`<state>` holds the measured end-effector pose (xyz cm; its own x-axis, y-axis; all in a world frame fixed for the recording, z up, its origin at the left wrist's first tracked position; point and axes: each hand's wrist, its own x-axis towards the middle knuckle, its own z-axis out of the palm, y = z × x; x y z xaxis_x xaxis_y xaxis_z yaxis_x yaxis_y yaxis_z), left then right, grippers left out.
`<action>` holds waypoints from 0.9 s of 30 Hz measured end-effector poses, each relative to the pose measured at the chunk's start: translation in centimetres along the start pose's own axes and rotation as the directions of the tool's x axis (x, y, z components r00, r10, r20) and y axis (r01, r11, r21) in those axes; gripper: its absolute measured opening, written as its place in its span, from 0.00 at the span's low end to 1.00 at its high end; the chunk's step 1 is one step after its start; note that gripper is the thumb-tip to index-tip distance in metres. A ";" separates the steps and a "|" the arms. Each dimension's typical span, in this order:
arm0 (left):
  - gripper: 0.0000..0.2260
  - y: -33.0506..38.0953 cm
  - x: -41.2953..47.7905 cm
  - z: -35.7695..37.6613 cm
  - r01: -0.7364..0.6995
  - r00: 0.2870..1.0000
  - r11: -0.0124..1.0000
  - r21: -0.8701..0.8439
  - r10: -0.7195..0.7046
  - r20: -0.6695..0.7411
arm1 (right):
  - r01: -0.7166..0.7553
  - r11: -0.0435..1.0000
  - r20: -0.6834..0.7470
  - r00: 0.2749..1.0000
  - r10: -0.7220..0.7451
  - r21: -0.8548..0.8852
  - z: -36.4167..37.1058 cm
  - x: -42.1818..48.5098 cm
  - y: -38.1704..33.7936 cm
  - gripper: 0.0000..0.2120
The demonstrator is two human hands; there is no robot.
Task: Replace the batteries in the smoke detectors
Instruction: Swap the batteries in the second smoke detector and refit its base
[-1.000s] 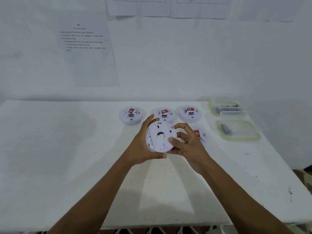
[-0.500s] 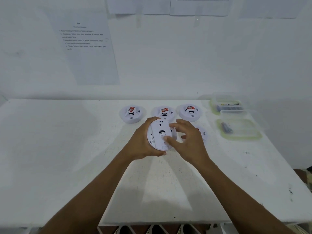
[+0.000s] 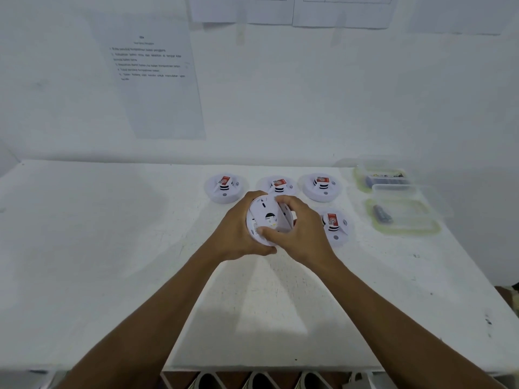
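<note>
Both left hand [image 3: 236, 234] and right hand [image 3: 306, 237] curl fingers [image 3: 286, 202] round one smoke detector [image 3: 262, 213].

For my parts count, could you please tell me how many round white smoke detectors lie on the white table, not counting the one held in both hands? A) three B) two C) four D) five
C: three round white smoke detectors form a back row, the left one, the middle one and the right one, and a fourth detector lies nearer, beside the right hand; the held detector is off the white table.
</note>
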<state>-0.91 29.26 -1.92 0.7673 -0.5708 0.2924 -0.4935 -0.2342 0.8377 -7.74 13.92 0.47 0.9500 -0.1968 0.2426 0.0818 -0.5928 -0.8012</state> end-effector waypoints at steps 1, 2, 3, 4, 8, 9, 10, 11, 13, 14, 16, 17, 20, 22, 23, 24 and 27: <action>0.37 -0.1 -0.1 -0.1 0.006 1.000 1.000 0.005 -0.006 -0.002 | 0.020 1.000 0.007 1.000 -0.020 -0.018 0.0 0.1 0.1 0.34; 0.37 -0.3 -0.2 -0.2 0.015 1.000 1.000 0.006 -0.015 0.000 | 0.048 0.997 0.013 0.999 -0.048 -0.054 0.0 0.1 0.1 0.34; 0.38 -0.3 -0.2 -0.4 0.024 1.000 1.000 0.011 -0.024 0.004 | 0.077 0.990 0.022 0.997 -0.075 -0.115 -0.1 0.2 0.2 0.35; 0.38 -0.5 -0.2 -0.4 0.030 0.999 1.000 0.008 -0.030 0.009 | 0.098 0.978 0.033 0.995 -0.094 -0.186 -0.1 0.2 0.3 0.36; 0.36 -0.3 -0.5 0.4 0.074 0.997 0.997 -0.006 -0.074 0.009 | 0.135 0.935 0.075 0.990 -0.117 -0.328 0.0 0.3 -0.1 0.35; 0.38 -0.4 -0.5 0.5 0.078 0.997 0.997 -0.004 -0.078 -0.011 | 0.144 0.937 0.084 0.989 -0.123 -0.318 0.0 0.3 -0.3 0.35; 0.40 -0.4 -0.6 0.4 0.077 0.997 0.997 0.022 -0.077 -0.025 | 0.145 0.948 0.092 0.988 -0.124 -0.284 0.0 0.2 -0.6 0.33; 0.38 -0.6 -0.8 0.2 0.073 0.997 0.996 0.053 -0.072 -0.019 | 0.139 0.964 0.099 0.988 -0.120 -0.227 -0.1 0.1 -0.8 0.32; 0.36 -0.9 -1.4 -0.7 0.086 0.996 0.994 0.074 -0.084 -0.020 | 0.128 0.985 0.073 0.990 -0.120 -0.118 -0.6 0.1 -0.7 0.26; 0.38 -1.4 -1.7 -1.2 0.102 0.994 0.993 0.063 -0.100 -0.044 | 0.122 0.988 0.039 0.992 -0.119 -0.090 -0.9 0.3 -0.2 0.23; 0.42 -2.6 -2.5 -2.3 0.114 0.991 0.992 0.049 -0.110 -0.081 | 0.094 0.993 0.016 0.996 -0.093 -0.068 -1.4 0.9 1.2 0.18; 0.43 -2.9 -2.9 -3.0 0.115 0.989 0.992 0.051 -0.110 -0.095 | 0.079 0.993 0.041 0.996 -0.076 -0.082 -1.6 1.2 2.0 0.17; 0.45 -3.5 -3.5 -4.3 0.115 0.988 0.992 0.049 -0.110 -0.105 | 0.083 0.966 0.199 0.979 -0.034 -0.243 -1.6 2.1 3.7 0.16; 0.45 -3.8 -3.6 -4.8 0.121 0.988 0.991 0.060 -0.114 -0.104 | 0.103 0.939 0.272 0.962 -0.011 -0.327 -1.1 2.9 4.1 0.15; 0.46 -3.8 -3.6 -4.8 0.119 0.989 0.991 0.068 -0.112 -0.097 | 0.115 0.926 0.291 0.957 -0.006 -0.360 -0.9 3.4 4.1 0.16; 0.47 -3.7 -3.6 -4.9 0.123 0.989 0.990 0.071 -0.116 -0.092 | 0.129 0.910 0.307 0.952 -0.002 -0.393 -0.6 3.8 4.0 0.18; 0.46 -3.3 -3.3 -4.7 0.107 0.992 0.992 0.062 -0.102 -0.078 | 0.178 0.870 0.345 0.939 -0.009 -0.460 0.0 4.6 3.9 0.24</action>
<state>0.12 35.57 -3.52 0.8432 -0.4806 0.2410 -0.4331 -0.3417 0.8341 -3.06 10.74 -1.57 0.9948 0.0904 0.0465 0.1014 -0.9101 -0.4018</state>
